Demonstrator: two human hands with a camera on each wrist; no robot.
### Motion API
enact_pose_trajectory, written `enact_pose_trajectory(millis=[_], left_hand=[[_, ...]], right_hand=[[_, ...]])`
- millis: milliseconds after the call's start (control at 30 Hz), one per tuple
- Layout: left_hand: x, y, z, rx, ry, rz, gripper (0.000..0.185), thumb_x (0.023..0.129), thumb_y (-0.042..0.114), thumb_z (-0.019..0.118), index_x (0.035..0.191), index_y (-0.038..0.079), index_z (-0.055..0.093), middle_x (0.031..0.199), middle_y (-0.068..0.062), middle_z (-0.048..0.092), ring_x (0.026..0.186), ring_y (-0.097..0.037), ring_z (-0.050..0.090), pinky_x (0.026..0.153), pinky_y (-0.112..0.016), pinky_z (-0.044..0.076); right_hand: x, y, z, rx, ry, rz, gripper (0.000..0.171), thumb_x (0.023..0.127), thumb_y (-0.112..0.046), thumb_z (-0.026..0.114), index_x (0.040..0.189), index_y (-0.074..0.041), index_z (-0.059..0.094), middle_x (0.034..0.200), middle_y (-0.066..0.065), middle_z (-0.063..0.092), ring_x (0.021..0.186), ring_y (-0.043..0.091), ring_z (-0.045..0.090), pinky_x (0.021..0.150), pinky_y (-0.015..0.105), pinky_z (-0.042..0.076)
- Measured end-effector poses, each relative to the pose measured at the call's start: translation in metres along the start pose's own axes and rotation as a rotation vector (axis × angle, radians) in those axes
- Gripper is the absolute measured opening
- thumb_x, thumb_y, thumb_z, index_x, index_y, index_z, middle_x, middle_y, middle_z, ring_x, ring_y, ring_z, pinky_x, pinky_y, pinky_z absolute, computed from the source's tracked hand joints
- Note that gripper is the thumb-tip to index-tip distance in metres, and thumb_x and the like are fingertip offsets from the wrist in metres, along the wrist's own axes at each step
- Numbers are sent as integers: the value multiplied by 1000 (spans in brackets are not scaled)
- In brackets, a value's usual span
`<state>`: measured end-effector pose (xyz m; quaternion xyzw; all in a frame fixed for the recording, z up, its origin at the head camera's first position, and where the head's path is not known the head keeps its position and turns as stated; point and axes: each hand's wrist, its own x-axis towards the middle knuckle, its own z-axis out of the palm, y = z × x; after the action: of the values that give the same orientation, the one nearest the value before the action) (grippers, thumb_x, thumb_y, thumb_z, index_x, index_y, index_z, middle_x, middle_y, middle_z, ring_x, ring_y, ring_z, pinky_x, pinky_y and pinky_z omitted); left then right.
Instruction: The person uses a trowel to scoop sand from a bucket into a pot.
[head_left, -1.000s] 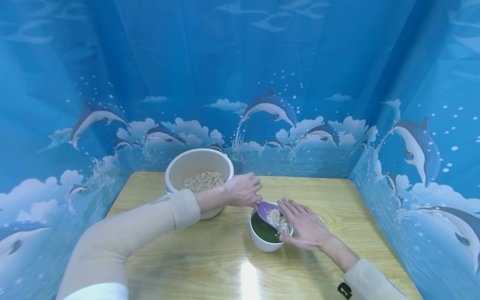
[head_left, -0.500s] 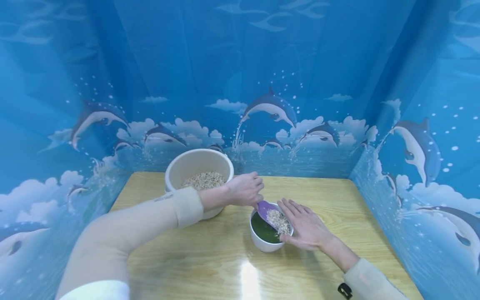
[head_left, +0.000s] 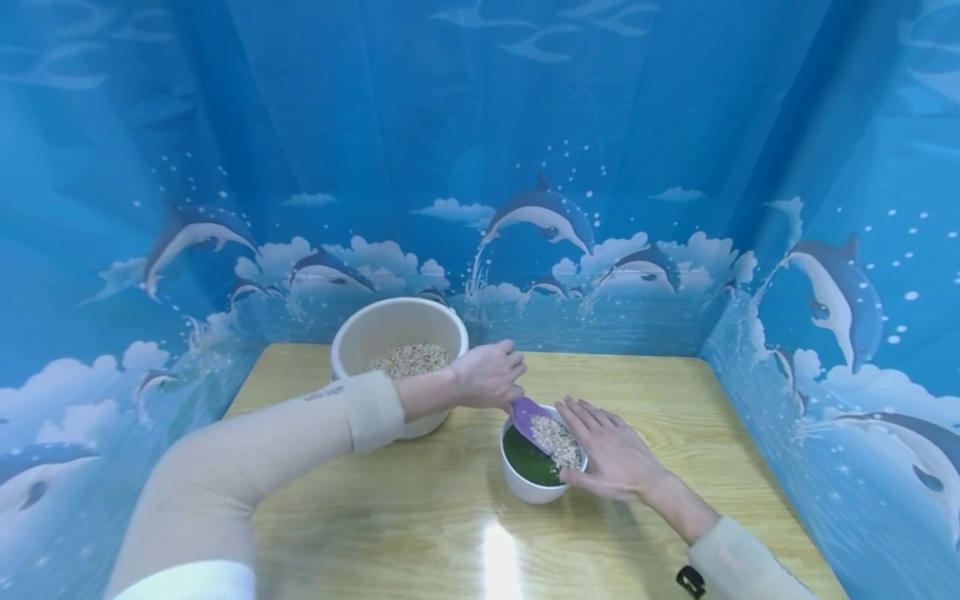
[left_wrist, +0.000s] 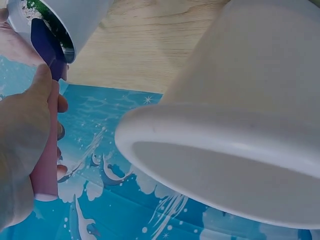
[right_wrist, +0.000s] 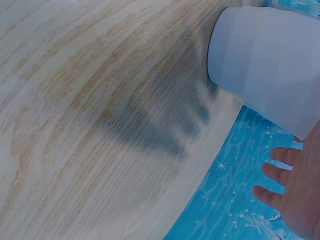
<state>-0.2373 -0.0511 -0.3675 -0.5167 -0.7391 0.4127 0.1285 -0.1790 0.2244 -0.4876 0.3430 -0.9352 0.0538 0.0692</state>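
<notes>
The tabletop (head_left: 375, 533) is offering a way to the white bowl (head_left: 528, 493) from its near left side, while the right hand (head_left: 611, 450) is blocking its right rim and the left hand (head_left: 487, 375), gripping a purple scoop (head_left: 522, 417), is blocking the far left. The left sleeve (head_left: 292, 446) is crossing before the bucket (head_left: 367, 335), and the curtain (head_left: 450, 108) is walling off the back and both sides.

No readable text, faint sleeve marking (head_left: 324, 392) — too small
</notes>
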Motion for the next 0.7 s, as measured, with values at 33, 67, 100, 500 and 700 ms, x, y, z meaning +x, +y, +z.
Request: enact_pose_trajectory(millis=[33, 67, 100, 500, 700], left_hand=[[0, 0, 0, 5, 4, 0, 59, 106, 70, 27, 127, 35, 70, 117, 8, 72, 105, -11, 62, 90, -27, 48], [0, 0, -1, 10, 7, 0, 59, 107, 70, 27, 127, 35, 70, 117, 8, 72, 105, -11, 62, 90, -27, 48], [0, -1, -2, 17, 7, 0, 59, 107, 70, 27, 127, 36, 70, 117, 8, 72, 105, -11, 62, 90, -27, 48], [-14, -7, -3, 45, -7, 13, 59, 107, 69, 27, 128, 34, 69, 115, 8, 72, 104, -11, 60, 90, -27, 48], [-23, -7, 0, 73, 9, 1, 58, 106, 70, 29, 123, 33, 70, 111, 9, 71, 99, -10, 58, 87, -26, 46]], right_hand=[[0, 0, 0, -2, -1, 1, 105, 91, -73, 59, 166, -6, 28, 167, 22, 39, 149, 46, 47, 114, 67, 45], [0, 0, 0, 0, -1, 2, 105, 91, -72, 61, 165, -6, 28, 167, 22, 39, 149, 46, 47, 114, 67, 45], [0, 0, 0, 0, 1, 2, 105, 91, -72, 61, 165, -5, 29, 167, 22, 40, 148, 46, 48, 114, 67, 45], [0, -1, -2, -5, 12, -7, 105, 92, -76, 57, 164, -4, 32, 166, 23, 41, 147, 48, 49, 113, 67, 45], [0, -1, -1, 3, 14, -7, 104, 92, -74, 60, 163, -3, 32, 165, 24, 42, 147, 48, 49, 112, 68, 45]])
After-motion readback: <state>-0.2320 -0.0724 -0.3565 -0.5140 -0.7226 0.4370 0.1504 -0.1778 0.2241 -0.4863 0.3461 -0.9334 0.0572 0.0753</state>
